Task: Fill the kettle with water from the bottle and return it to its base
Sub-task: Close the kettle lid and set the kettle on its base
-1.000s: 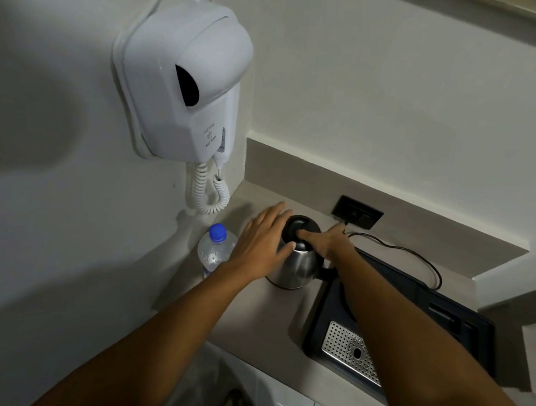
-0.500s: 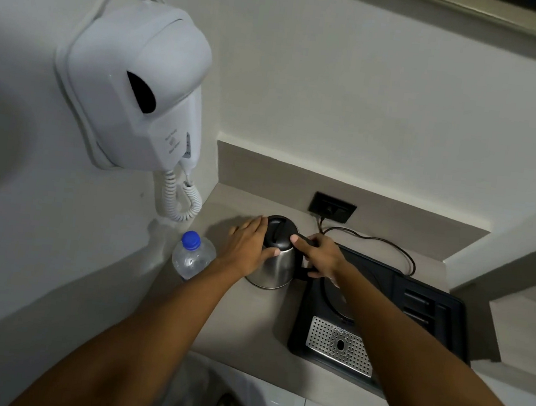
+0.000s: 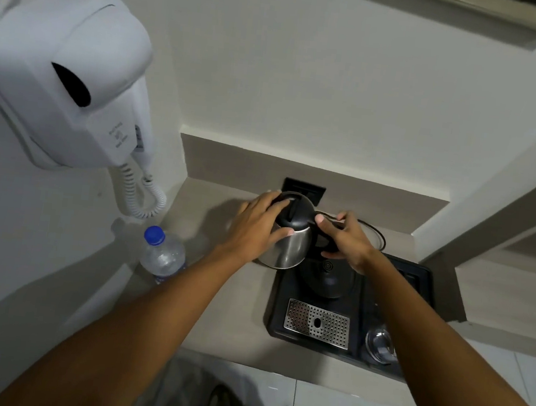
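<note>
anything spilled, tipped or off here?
No spill or damage visible. The kettle is off its base and tilted, lid closed, held by the left hand and right hand. The bottle stands upright, capped, on the counter.

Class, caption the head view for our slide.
Both hands hold the steel kettle off its base; capped water bottle waits nearby.

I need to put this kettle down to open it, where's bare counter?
Bare counter lies between the water bottle and the black tray, toward the front edge. The tray is crowded: kettle base, drip grille, glass lid.
</note>
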